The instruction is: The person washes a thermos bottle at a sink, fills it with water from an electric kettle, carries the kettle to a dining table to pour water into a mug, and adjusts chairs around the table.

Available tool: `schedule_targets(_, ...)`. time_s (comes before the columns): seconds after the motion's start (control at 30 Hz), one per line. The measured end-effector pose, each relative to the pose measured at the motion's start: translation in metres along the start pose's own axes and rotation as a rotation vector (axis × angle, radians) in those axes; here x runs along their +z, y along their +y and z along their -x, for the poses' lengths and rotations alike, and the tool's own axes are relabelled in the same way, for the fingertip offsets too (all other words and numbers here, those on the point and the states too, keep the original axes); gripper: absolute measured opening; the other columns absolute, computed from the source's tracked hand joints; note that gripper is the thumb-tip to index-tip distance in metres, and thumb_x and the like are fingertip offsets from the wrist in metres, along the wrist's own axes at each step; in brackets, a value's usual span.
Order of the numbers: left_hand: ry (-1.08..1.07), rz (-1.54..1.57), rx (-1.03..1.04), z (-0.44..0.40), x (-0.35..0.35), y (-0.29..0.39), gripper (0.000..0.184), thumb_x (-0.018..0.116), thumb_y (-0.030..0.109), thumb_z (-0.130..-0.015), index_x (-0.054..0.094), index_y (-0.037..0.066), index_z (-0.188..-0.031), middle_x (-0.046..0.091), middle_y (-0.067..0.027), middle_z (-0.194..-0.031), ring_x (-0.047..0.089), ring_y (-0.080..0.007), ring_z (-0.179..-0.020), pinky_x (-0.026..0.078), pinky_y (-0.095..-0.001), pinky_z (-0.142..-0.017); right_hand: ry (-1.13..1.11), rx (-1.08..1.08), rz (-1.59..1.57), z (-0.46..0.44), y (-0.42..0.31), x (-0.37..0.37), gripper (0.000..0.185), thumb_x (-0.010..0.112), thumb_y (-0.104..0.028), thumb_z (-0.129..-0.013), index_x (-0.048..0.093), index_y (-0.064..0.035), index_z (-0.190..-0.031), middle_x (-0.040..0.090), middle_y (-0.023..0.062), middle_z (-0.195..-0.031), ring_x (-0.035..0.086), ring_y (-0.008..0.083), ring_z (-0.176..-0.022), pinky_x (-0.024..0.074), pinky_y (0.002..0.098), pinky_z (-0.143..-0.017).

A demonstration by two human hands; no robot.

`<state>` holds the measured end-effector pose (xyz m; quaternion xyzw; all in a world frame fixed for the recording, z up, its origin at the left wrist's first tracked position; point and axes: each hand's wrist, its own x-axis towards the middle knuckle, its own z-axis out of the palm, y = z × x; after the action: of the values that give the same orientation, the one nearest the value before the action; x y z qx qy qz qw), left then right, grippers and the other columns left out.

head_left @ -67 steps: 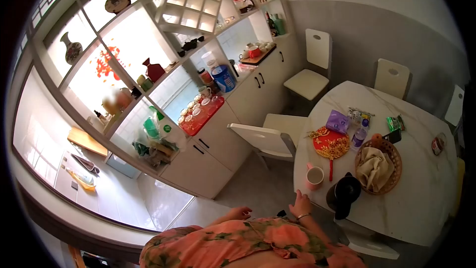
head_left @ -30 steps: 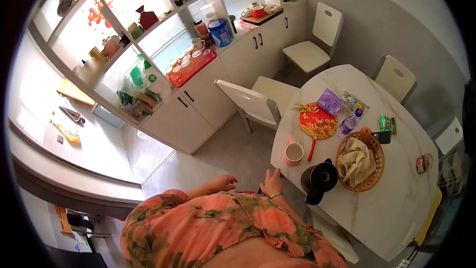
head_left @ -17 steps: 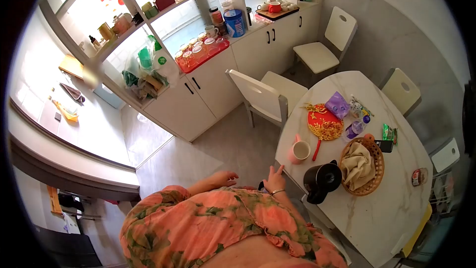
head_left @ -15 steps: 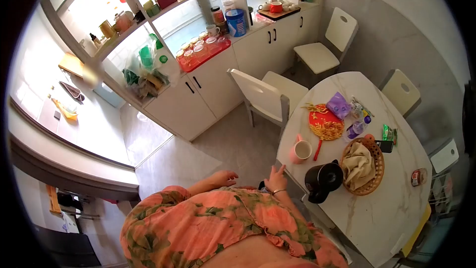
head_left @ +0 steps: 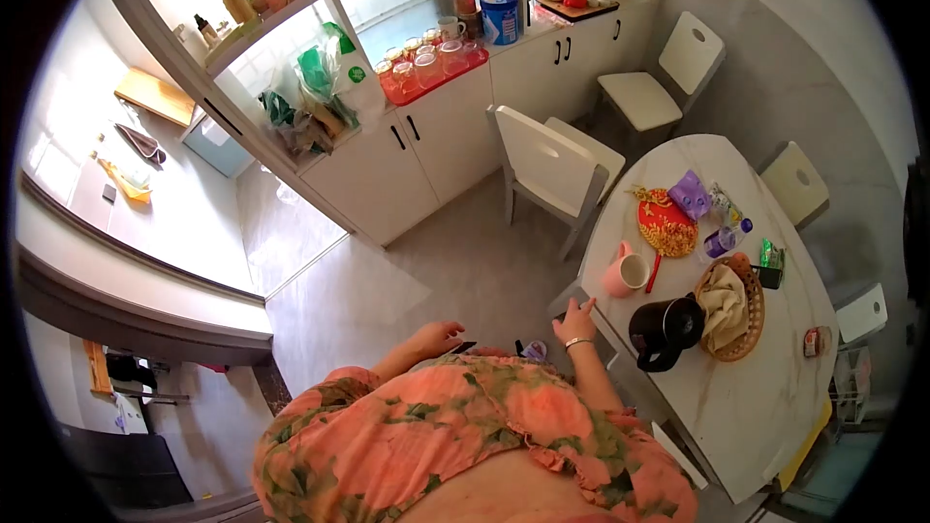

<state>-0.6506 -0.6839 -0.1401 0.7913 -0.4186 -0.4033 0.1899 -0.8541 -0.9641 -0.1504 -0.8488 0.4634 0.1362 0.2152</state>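
My right hand [head_left: 575, 323] is beside the near left edge of the marble-topped table [head_left: 697, 416], fingers spread and nothing in them; a bracelet circles the wrist. My left hand [head_left: 436, 338] hangs over the floor, its fingers loosely bent and holding nothing that I can see. On the table closest to my right hand stand a pink mug [head_left: 624, 274] and a black kettle [head_left: 665, 331]. Behind the kettle, a wicker basket [head_left: 754, 329] holds a beige cloth [head_left: 723, 312]. A red fan-shaped ornament [head_left: 666, 229] lies beyond the mug.
A white chair [head_left: 548, 167] stands at the table's far left. More on the table: a purple packet [head_left: 689, 196], a bottle [head_left: 727, 238], a green packet [head_left: 771, 255] and a small jar [head_left: 817, 341]. Glasses fill a red tray [head_left: 436, 84] on the white cabinet [head_left: 387, 179].
My view has shifted, so the table and cabinet sit differently in it. My right hand has moved up and right, nearer the table edge and the mug. Its fingers stay spread.
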Motion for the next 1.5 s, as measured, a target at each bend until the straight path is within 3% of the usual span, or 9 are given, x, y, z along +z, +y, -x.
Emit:
schedule_targets(0.3,0.007,0.093,0.028,0.019,0.003,-0.021,0.039,0.061,0.029,-0.085,0.059,0.008,-0.118,0.066,-0.0155,-0.106,0.064,-0.0323,-0.094,0.050,-0.0416,-0.082,0.102,-0.039,-0.224,0.047,0.004,0.013,0.071,0.073,-0.028,-0.074,0.040,-0.0087,-0.134,0.026,0.0231,-0.147,0.042,0.0361,-0.127,0.0477,0.0434,-0.093)
schedule_targets(0.47,-0.023,0.059,0.081,0.019,-0.008,-0.014,0.039,0.061,0.026,-0.084,0.059,0.008,-0.118,0.066,-0.0162,-0.105,0.064,-0.0324,-0.093,0.051,-0.0417,-0.082,0.219,-0.155,-0.405,0.083,0.017,0.036,0.049,0.072,-0.025,-0.075,0.055,-0.0059,-0.116,0.060,0.0133,-0.106,0.061,0.0301,-0.087,0.0516,0.0389,-0.077)
schedule_targets(0.67,-0.105,0.020,0.153,0.007,-0.002,-0.024,0.038,0.062,0.025,-0.085,0.059,0.006,-0.118,0.066,-0.0167,-0.106,0.065,-0.0312,-0.094,0.051,-0.0407,-0.081,0.452,-0.075,-0.547,0.135,0.012,0.005,0.023,0.069,-0.018,-0.078,0.061,-0.0038,-0.094,0.062,0.0108,-0.078,0.061,0.0252,-0.071,0.0502,0.0365,-0.067)
schedule_targets(0.93,-0.186,-0.023,0.226,0.008,-0.008,-0.013,0.039,0.065,0.022,-0.084,0.059,0.005,-0.118,0.066,-0.0180,-0.105,0.066,-0.0292,-0.091,0.053,-0.0393,-0.078,0.869,0.125,-0.780,0.179,0.034,-0.043,0.017,0.069,-0.014,-0.080,0.057,-0.0039,-0.087,0.057,0.0082,-0.075,0.057,0.0220,-0.068,0.0470,0.0312,-0.063)
schedule_targets(1.07,-0.151,0.004,0.224,0.006,-0.004,-0.018,0.038,0.065,0.022,-0.084,0.060,0.005,-0.117,0.066,-0.0174,-0.104,0.066,-0.0287,-0.090,0.053,-0.0392,-0.078,1.054,0.182,-0.720,0.173,0.064,-0.058,0.033,0.072,-0.014,-0.079,0.053,-0.0027,-0.103,0.054,0.0120,-0.090,0.053,0.0215,-0.076,0.0479,0.0323,-0.068)
schedule_targets(1.2,-0.098,0.033,0.196,0.003,0.000,-0.026,0.036,0.065,0.022,-0.084,0.060,0.004,-0.115,0.066,-0.0171,-0.103,0.066,-0.0287,-0.090,0.053,-0.0389,-0.078,0.740,0.372,-0.193,0.167,0.109,-0.092,0.056,0.070,-0.034,-0.080,0.049,0.0016,-0.118,0.055,0.0212,-0.111,0.056,0.0317,-0.099,0.0479,0.0368,-0.082)
schedule_targets(1.27,-0.053,0.040,0.192,0.007,0.001,-0.028,0.036,0.065,0.022,-0.084,0.061,0.004,-0.115,0.067,-0.0169,-0.102,0.066,-0.0288,-0.090,0.053,-0.0389,-0.078,0.676,0.362,-0.132,0.158,0.133,-0.108,0.064,0.067,-0.051,-0.077,0.058,0.0038,-0.109,0.061,0.0237,-0.106,0.060,0.0338,-0.096,0.0503,0.0386,-0.077)
schedule_targets(1.33,-0.034,0.005,0.158,0.013,0.002,-0.025,0.037,0.065,0.024,-0.084,0.061,0.003,-0.115,0.067,-0.0169,-0.102,0.066,-0.0292,-0.089,0.053,-0.0390,-0.078,0.233,0.421,-0.190,0.145,0.149,-0.128,0.065,0.067,-0.062,-0.072,0.067,0.0030,-0.083,0.066,0.0211,-0.082,0.064,0.0326,-0.076,0.0516,0.0402,-0.066)
schedule_targets(1.5,0.026,0.064,0.083,0.017,0.023,-0.001,0.039,0.065,0.027,-0.084,0.061,0.005,-0.116,0.067,-0.0166,-0.103,0.066,-0.0295,-0.089,0.053,-0.0394,-0.078,0.118,0.328,-0.159,0.123,0.167,-0.126,0.065,0.066,-0.062,-0.071,0.065,0.0020,-0.061,0.064,0.0173,-0.063,0.062,0.0301,-0.056,0.0510,0.0384,-0.056)
